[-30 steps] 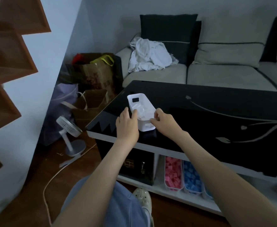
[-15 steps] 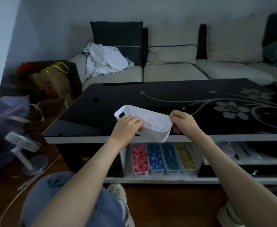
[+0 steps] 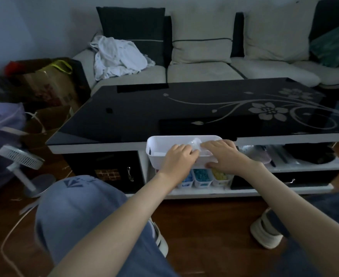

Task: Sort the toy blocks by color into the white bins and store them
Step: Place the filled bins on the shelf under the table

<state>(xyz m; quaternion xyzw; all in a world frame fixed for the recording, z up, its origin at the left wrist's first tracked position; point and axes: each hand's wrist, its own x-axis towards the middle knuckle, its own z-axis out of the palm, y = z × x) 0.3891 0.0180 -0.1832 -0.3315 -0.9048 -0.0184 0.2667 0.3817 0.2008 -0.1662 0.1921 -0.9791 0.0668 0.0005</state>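
A white bin hangs in front of the coffee table's near edge, held by both hands on its near long wall. My left hand grips the rim with fingers curled over it. My right hand grips the rim too, thumb under the wall. Pale contents lie inside the bin, too blurred to name. Below, on the lower shelf, stand bins of blue blocks, teal blocks and yellow blocks. My arms hide the shelf's left part.
The black glass coffee table has a white front edge. A sofa with white clothes lies behind. A small fan and paper bags stand at the left. My knee and my shoe are on the wooden floor.
The bin has come off the table top, turned lengthwise and dropped to the table's front edge. Both hands shifted onto its near wall. The view swung right and lower.
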